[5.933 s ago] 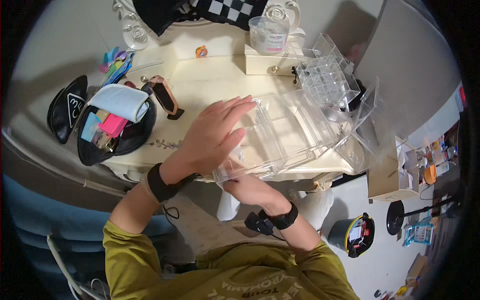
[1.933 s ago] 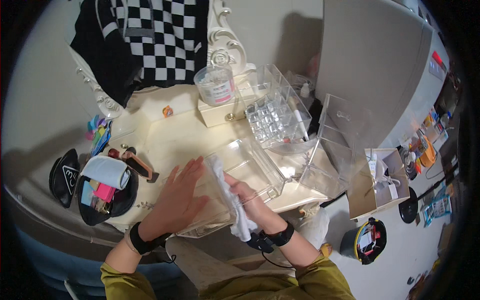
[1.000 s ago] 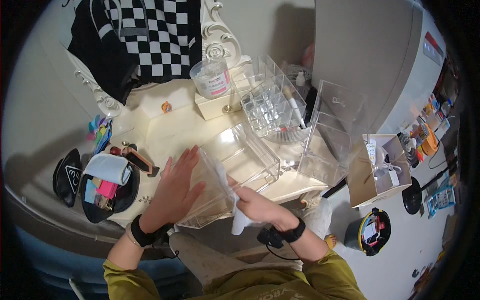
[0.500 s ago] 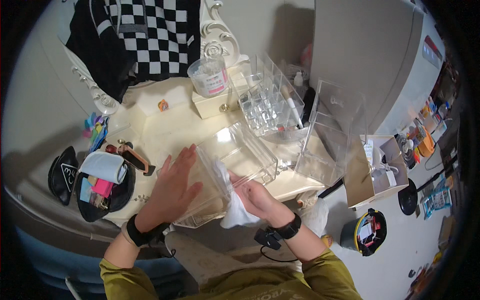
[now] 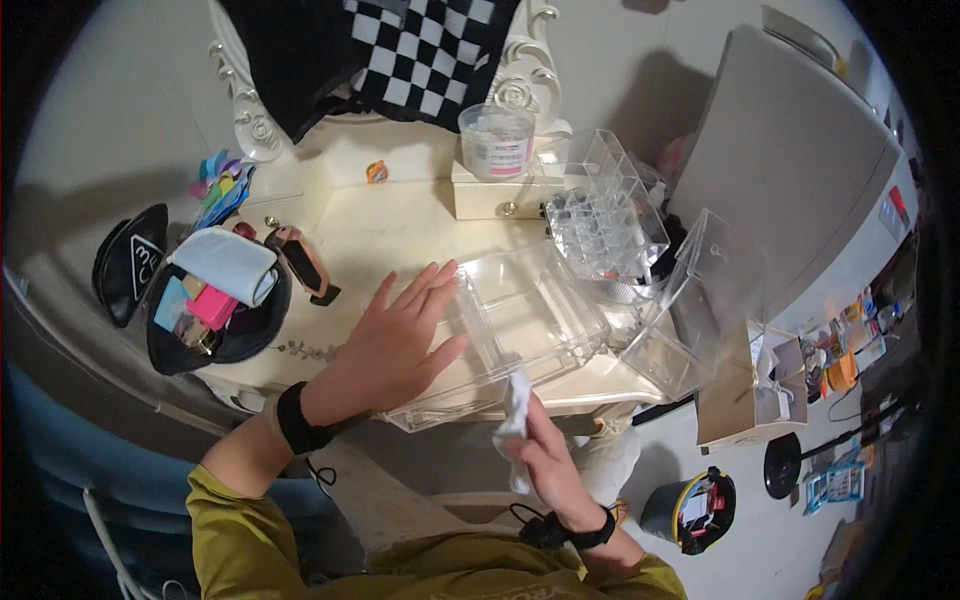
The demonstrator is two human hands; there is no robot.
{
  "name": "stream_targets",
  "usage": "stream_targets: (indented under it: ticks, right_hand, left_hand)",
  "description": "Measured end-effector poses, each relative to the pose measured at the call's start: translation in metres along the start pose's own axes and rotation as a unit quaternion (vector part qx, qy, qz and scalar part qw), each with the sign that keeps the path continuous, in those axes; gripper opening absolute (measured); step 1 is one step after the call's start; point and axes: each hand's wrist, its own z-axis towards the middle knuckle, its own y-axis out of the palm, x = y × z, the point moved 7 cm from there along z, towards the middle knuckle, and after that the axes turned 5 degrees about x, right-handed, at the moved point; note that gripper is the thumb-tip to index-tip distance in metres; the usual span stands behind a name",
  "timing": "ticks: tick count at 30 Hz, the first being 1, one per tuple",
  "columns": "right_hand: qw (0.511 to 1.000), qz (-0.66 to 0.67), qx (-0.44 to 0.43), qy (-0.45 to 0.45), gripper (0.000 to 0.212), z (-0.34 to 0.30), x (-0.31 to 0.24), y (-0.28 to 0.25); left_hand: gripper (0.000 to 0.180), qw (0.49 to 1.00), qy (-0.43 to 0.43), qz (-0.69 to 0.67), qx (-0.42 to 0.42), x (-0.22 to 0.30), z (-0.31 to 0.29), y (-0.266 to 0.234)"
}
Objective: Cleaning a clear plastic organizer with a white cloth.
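Note:
A clear acrylic organizer box [image 5: 535,300] lies on the cream dressing table [image 5: 385,225], its near edge close to the table's front. My left hand [image 5: 392,345] rests on the left part of the box, fingers stretched out and apart. In my right hand [image 5: 552,462] a crumpled white cloth [image 5: 515,420] is pinched between thumb and fingers. The top of the cloth is by the near edge of the box. Part of the box's left side is hidden under my left hand.
A black pouch [image 5: 180,345] of small items stands at left beside a hairbrush-like black and pink object [image 5: 298,262]. Behind the box are a round clear tub [image 5: 497,145] and a divided clear organizer [image 5: 605,215]. A clear panelled case [image 5: 685,330] leans at right, near a carton [image 5: 725,410].
My right hand and the cloth have drawn back from the box panel to its near edge. My left hand stays on the box. The whole view has shifted.

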Motion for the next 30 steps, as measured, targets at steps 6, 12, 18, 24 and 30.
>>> stream_targets:
  ticks: [6, 12, 18, 24, 30]
  right_hand:
    - [0.924, 0.331, 0.072, 0.179, 0.057, -0.038, 0.03, 0.0]
    - [0.906, 0.409, -0.005, 0.108, 0.079, 0.01, 0.012, 0.05]
    - [0.913, 0.403, -0.021, 0.055, 0.083, 0.055, 0.036, 0.056]
    - [0.888, 0.455, -0.044, 0.054, 0.075, 0.073, 0.043, 0.053]
    - [0.886, 0.453, -0.063, 0.074, 0.082, 0.053, 0.021, 0.062]
  left_hand:
    - [0.058, 0.999, 0.03, -0.013, 0.043, 0.0, 0.0, -0.001]
    - [0.06, 0.997, 0.03, -0.022, 0.069, -0.002, -0.005, 0.004]
    - [0.062, 0.999, 0.017, -0.014, 0.035, -0.001, -0.005, 0.007]
    - [0.061, 0.999, 0.016, -0.018, 0.034, -0.003, -0.005, 0.005]
    - [0.058, 0.999, 0.013, -0.025, 0.04, -0.004, -0.005, 0.002]
